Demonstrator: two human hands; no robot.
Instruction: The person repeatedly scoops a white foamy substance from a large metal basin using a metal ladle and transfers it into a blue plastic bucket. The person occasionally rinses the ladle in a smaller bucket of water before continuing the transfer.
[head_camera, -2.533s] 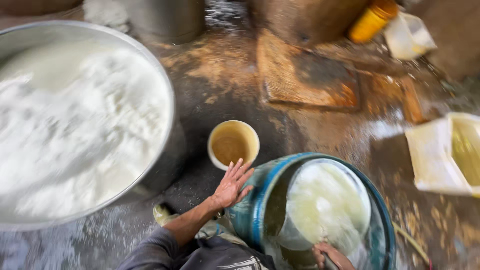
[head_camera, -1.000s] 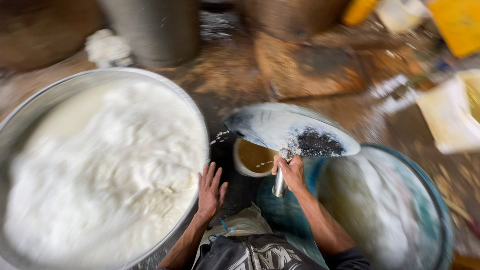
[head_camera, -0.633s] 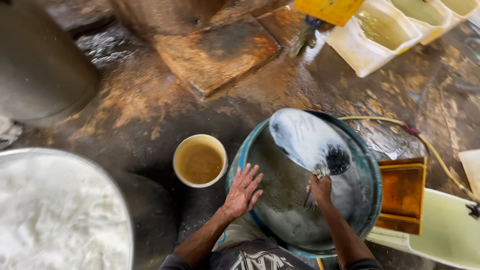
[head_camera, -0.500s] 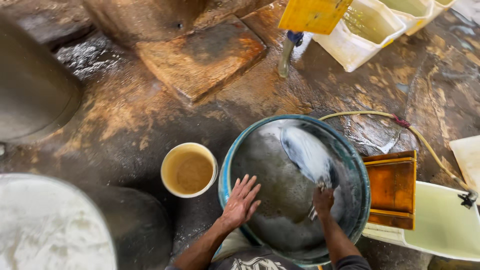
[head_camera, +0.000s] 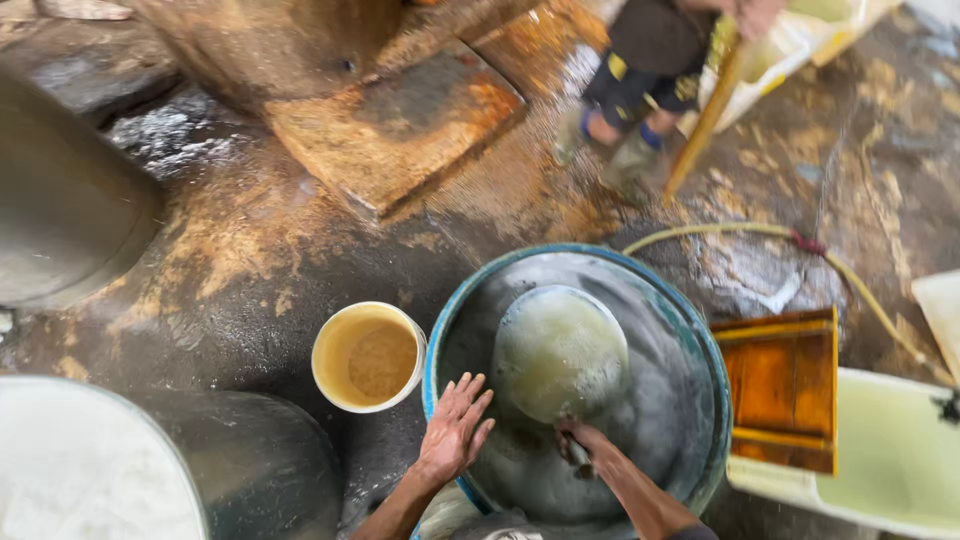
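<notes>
The scoop bowl (head_camera: 558, 350) was down inside the blue tub (head_camera: 690, 330) by then, full of pale cloudy liquid, where half a second before it had been tipped up on edge and draining. My right hand (head_camera: 578, 440) was closed around its short handle, my left hand (head_camera: 455, 430) lay flat and open on the tub's near rim. So the scoop had dipped and filled again (same tub as before). The small yellow bucket (head_camera: 368, 357) sat just left of the tub, the big white basin (head_camera: 90, 470) beyond.
</notes>
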